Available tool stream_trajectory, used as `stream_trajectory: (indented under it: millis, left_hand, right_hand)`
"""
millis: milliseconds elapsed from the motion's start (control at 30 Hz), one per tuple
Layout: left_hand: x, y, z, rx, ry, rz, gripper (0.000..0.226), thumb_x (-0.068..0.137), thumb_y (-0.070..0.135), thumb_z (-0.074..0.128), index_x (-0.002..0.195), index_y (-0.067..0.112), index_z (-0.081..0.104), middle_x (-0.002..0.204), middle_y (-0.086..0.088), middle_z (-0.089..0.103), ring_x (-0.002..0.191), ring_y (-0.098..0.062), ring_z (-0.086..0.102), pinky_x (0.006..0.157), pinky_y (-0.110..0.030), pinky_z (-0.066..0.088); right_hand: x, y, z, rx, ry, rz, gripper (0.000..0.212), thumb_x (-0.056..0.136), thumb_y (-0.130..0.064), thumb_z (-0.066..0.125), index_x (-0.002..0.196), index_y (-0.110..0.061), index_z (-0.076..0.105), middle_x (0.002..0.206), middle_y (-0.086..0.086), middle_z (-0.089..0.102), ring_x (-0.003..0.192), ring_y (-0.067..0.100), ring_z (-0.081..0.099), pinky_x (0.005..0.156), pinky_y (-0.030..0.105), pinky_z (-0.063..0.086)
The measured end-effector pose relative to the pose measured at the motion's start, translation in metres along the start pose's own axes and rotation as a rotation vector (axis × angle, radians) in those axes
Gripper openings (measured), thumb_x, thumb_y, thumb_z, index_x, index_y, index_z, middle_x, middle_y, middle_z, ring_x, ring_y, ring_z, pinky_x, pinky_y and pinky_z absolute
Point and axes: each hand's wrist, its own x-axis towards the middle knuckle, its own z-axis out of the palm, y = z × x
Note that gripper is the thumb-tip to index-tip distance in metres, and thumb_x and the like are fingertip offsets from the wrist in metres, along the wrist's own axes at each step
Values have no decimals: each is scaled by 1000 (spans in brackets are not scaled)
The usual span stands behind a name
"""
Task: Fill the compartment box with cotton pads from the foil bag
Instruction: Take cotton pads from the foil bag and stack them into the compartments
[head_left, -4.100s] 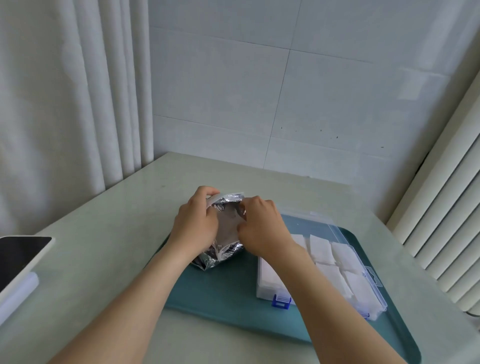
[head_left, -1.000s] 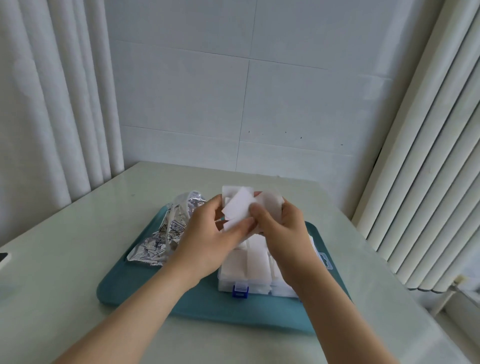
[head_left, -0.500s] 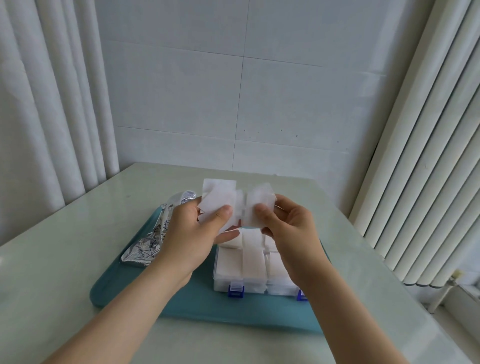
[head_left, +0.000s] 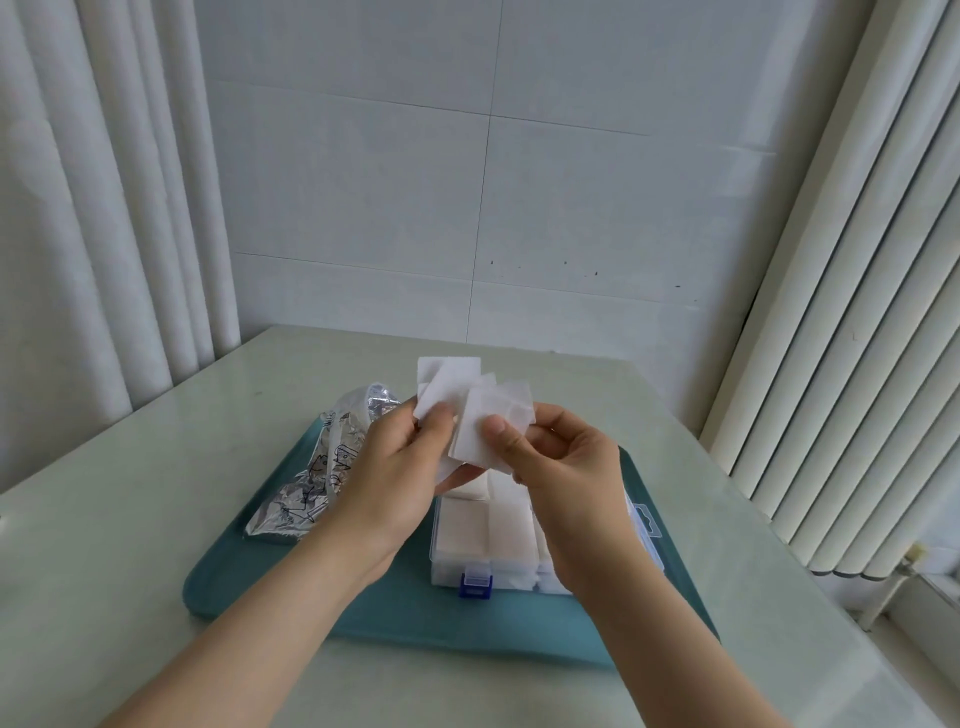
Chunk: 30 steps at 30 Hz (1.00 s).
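Note:
My left hand (head_left: 395, 467) pinches a small stack of square white cotton pads (head_left: 447, 382) above the box. My right hand (head_left: 566, 467) pinches a few more cotton pads (head_left: 493, 421) between thumb and fingers, right beside the left stack. Below both hands sits the clear compartment box (head_left: 483, 535) with a blue latch (head_left: 475, 584); its visible compartments hold white pads. The crumpled silver foil bag (head_left: 317, 467) lies on the tray to the left of the box, partly hidden by my left wrist.
Box and bag rest on a teal tray (head_left: 291, 592) on a pale green table (head_left: 104, 519). White curtains hang at the left, a tiled wall stands behind, and a ribbed white radiator (head_left: 857, 364) runs along the right edge.
Since four seconds ago my hands left the foil bag and lifted pads out. Over the last second the right hand's pads were drawn apart from the left stack, then brought back close beside it.

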Motion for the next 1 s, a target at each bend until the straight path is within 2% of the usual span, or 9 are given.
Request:
stream_trajectory:
  millis: [100, 233, 367, 467, 700, 867, 1000]
  left_hand:
    - [-1, 1, 1, -51, -67, 3, 33, 112, 29, 47, 128, 9, 68, 120, -11, 78, 115, -26, 75, 95, -43, 62]
    - [1, -2, -3, 111, -60, 64, 25, 107, 6, 58, 130, 12, 67, 118, -4, 79, 114, -23, 75, 93, -41, 63]
    - [2, -1, -5, 149, -10, 66, 27, 104, -2, 59, 124, 13, 69, 111, -2, 80, 107, -21, 77, 87, -36, 65]
    - [2, 0, -5, 128, 0, 49, 27, 102, -5, 59, 121, 11, 70, 110, -4, 80, 106, -23, 78, 85, -36, 65]
    - [2, 2, -6, 139, -7, 23, 26, 101, -4, 60, 118, 11, 72, 109, -5, 80, 106, -22, 78, 86, -40, 65]
    - [2, 2, -5, 113, -51, 3, 30, 102, -6, 59, 124, 11, 69, 112, -5, 80, 106, -23, 78, 85, -34, 64]
    - [2, 2, -6, 87, -32, -16, 30, 100, -8, 59, 119, 12, 71, 110, -5, 81, 104, -25, 78, 84, -33, 64]
  right_hand:
    - [-1, 0, 2, -57, 55, -12, 27, 87, -15, 85, 106, -2, 72, 86, 12, 80, 70, 14, 72, 65, 21, 54]
    - [1, -2, 1, -69, 85, 17, 16, 94, -22, 78, 100, -8, 77, 83, 10, 79, 65, 14, 66, 68, 30, 53]
    - [1, -8, 0, -50, 73, 37, 17, 100, -21, 69, 95, -16, 84, 87, 11, 79, 73, 16, 69, 74, 36, 50]
    - [4, -8, -4, -67, 99, 29, 18, 99, -25, 69, 93, -21, 85, 81, 7, 76, 74, 13, 67, 77, 35, 51]
    - [9, -7, -10, -129, 100, 43, 8, 91, -19, 77, 88, -17, 84, 77, 3, 74, 73, 13, 65, 77, 35, 52]
    - [10, -7, -11, -80, 126, -51, 11, 99, -18, 70, 95, -13, 79, 90, 5, 79, 84, 15, 71, 76, 32, 54]
    - [12, -8, -12, -94, 215, -208, 11, 102, -17, 67, 103, -10, 76, 89, 5, 79, 78, 15, 73, 69, 25, 56]
